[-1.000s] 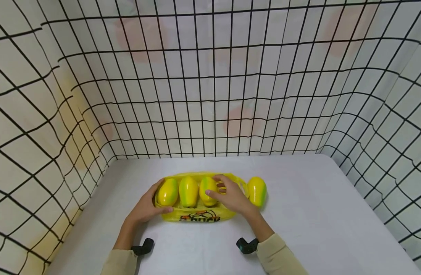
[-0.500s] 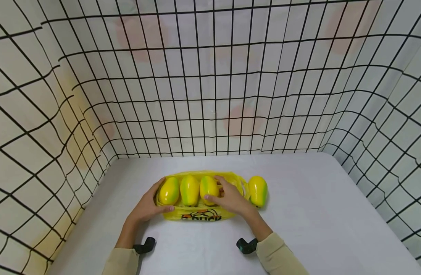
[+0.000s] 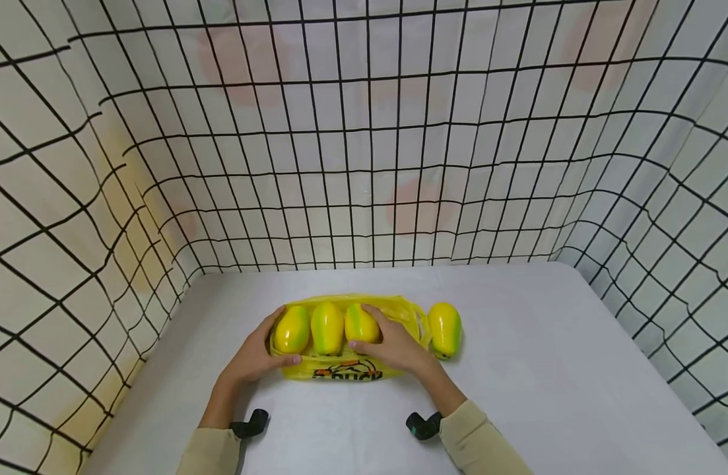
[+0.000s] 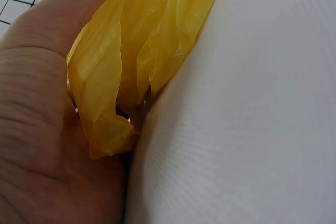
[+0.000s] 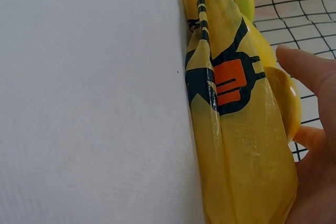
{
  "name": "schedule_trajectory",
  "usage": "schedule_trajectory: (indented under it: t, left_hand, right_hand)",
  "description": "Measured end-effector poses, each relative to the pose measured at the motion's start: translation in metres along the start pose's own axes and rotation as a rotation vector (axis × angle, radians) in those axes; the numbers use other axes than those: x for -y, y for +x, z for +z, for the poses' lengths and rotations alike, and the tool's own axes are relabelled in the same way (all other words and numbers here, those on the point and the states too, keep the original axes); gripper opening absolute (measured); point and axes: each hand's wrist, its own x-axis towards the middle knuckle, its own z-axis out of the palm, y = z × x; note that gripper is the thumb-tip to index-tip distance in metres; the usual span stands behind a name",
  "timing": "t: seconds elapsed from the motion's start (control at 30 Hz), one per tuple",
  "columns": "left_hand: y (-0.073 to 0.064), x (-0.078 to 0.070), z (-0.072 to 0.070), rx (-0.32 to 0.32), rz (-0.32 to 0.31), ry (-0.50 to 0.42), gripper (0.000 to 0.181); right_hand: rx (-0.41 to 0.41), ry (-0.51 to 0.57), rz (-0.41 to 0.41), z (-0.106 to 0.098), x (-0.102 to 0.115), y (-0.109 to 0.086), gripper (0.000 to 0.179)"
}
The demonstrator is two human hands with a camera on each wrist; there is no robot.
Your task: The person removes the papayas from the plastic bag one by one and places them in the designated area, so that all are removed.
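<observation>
A yellow plastic bag (image 3: 301, 371) with black and orange print lies in the middle of the table, its upper side spread wide. Three yellow-green mangoes stand in a row in it: a left mango (image 3: 292, 330), a middle mango (image 3: 327, 328) and a right mango (image 3: 361, 324). My left hand (image 3: 255, 353) holds the bag's left end, thumb in front; crumpled bag plastic (image 4: 152, 40) fills its palm in the left wrist view. With thumb and fingers, my right hand (image 3: 398, 342) grips the right mango from its right side. Another mango (image 3: 445, 330) stands outside, by the bag's right end.
White cloth covers the table (image 3: 518, 369). Black wire grid walls (image 3: 369, 165) enclose its back, left and right sides. Dark wrist-worn devices (image 3: 250, 424) sit at both cuffs.
My right fingers have closed in around the right mango, moving slightly left. The left hand keeps its place on the bag, and the outside mango stays put.
</observation>
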Motion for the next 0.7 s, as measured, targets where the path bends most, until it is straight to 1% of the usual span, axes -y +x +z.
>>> schedule_trajectory:
  t: [0.13, 0.3, 0.7]
  left_hand:
    - [0.001, 0.0, 0.0, 0.002, -0.004, 0.006, 0.114]
    - [0.002, -0.001, 0.0, -0.002, -0.006, 0.009, 0.114]
    - [0.001, 0.001, -0.001, -0.005, 0.016, -0.003, 0.113]
  right_hand:
    - [-0.013, -0.008, 0.006, 0.0, -0.002, 0.002, 0.085]
    - [-0.033, -0.016, 0.016, -0.001, -0.004, 0.002, 0.084]
    - [-0.055, 0.019, 0.018, -0.011, -0.003, -0.002, 0.08]
